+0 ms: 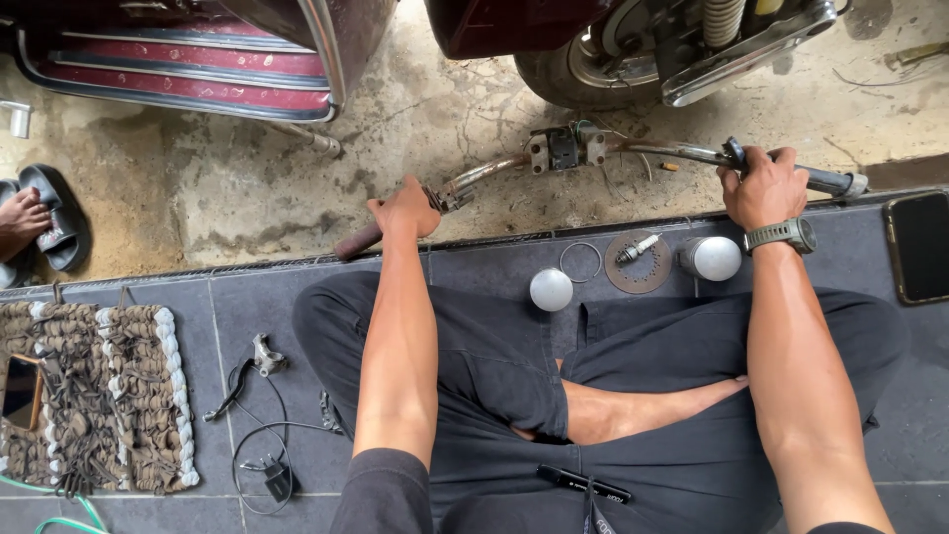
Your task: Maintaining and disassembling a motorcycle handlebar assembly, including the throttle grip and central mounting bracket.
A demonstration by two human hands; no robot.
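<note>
Across the concrete floor [247,188], before a maroon scooter [198,49], lies a bare metal handlebar [583,148]. Left hand [405,208] fingers are clenched on its left end, right hand [761,188] fingers on its right grip. Nearer, on the dark tiles [247,307], sit a disc [638,262] and a spark plug [638,248].

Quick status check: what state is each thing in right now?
Handlebar: off the scooter, lying across the floor, gripped at both ends.
Left hand: closed on the left end.
Right hand: closed on the right end.
Spark plug: lying on a round disc.
Phone: screen dark.
</note>
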